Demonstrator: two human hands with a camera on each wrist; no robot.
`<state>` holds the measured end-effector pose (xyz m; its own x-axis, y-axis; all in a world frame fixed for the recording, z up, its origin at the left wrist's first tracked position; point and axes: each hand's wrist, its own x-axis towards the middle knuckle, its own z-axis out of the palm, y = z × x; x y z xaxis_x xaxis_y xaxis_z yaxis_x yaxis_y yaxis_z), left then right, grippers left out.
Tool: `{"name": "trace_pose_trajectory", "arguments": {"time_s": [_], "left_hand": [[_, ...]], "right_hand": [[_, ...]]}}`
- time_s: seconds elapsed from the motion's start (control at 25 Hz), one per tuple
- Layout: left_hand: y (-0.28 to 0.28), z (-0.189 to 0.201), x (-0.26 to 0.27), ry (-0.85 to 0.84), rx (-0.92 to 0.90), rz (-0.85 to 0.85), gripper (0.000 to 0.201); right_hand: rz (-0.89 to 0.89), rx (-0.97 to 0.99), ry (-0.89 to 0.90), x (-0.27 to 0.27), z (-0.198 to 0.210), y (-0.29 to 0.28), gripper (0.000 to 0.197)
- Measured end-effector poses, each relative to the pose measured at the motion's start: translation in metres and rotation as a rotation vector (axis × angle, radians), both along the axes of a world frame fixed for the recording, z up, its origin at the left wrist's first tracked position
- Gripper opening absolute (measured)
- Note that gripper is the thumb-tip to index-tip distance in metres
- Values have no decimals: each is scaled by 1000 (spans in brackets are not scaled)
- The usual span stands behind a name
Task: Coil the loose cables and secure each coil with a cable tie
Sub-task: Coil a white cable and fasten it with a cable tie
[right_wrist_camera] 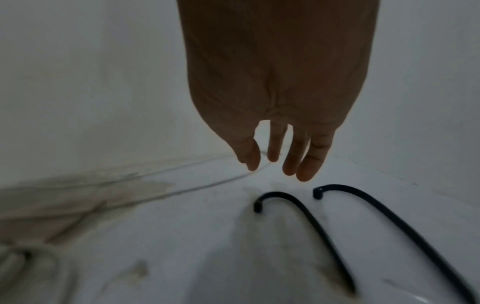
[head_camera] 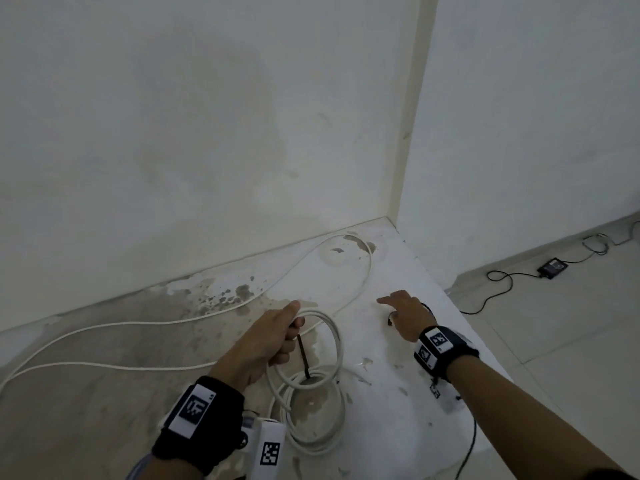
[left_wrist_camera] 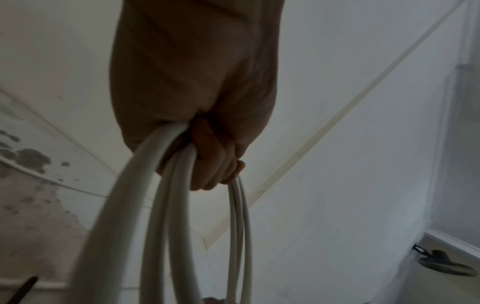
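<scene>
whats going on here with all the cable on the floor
A person is coiling a white cable. The left hand grips several loops of it along with a black cable tie, while much of the cable lies uncoiled on the floor. The right hand, fingers straight, reaches over two more black ties lying on the floor.

Head cam sits high, looking down and forward into the wall corner at 12 o'clock. Left wrist cam is right up against the left hand [left_wrist_camera: 197, 98], facing that same corner. Right wrist cam hangs close behind the right hand [right_wrist_camera: 278, 82], facing the floor [right_wrist_camera: 182, 236] and wall base, which the head cam also covers.
</scene>
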<state>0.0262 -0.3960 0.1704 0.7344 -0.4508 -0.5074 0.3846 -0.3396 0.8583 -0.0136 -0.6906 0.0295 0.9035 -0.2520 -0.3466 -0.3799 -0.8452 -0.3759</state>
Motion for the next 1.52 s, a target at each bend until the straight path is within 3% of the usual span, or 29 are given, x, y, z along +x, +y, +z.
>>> {"name": "trace_pose_trajectory", "arguments": {"time_s": [0.12, 0.2, 0.32, 0.48, 0.6, 0.68, 0.76, 0.88, 1.04, 1.24, 1.4, 1.52], "left_hand": [[5, -3, 4, -21, 30, 18, 41], [9, -6, 8, -22, 34, 43, 42], [9, -8, 10, -23, 35, 58, 42], [10, -13, 11, -30, -6, 99, 41], [17, -16, 10, -40, -78, 191, 41], [20, -14, 11, -48, -129, 253, 41], [21, -9, 11, -62, -177, 291, 42], [17, 1, 8, -123, -208, 255, 41], [13, 14, 1, -228, -197, 229, 39], [14, 23, -9, -295, -197, 208, 40], [18, 23, -15, -319, -145, 260, 45], [24, 22, -15, -385, -91, 307, 51]], "right_hand": [[191, -186, 122, 9, -23, -6, 49], [161, -208, 72, 6, -31, -5, 35], [118, -171, 36, -3, -36, -3, 13], [-34, 48, -88, -13, -29, -1, 13], [-251, 303, -363, -19, -2, 15, 14], [-338, 343, -516, -18, 27, 34, 21], [-364, 344, -653, -16, 65, 61, 24], [-406, 519, -770, -12, 114, 100, 24], [-352, 525, -912, -7, 139, 142, 22], [-428, 590, -872, -5, 147, 168, 16], [-503, 949, -809, -13, 163, 189, 15], [-519, 1101, -793, -19, 164, 198, 11]]}}
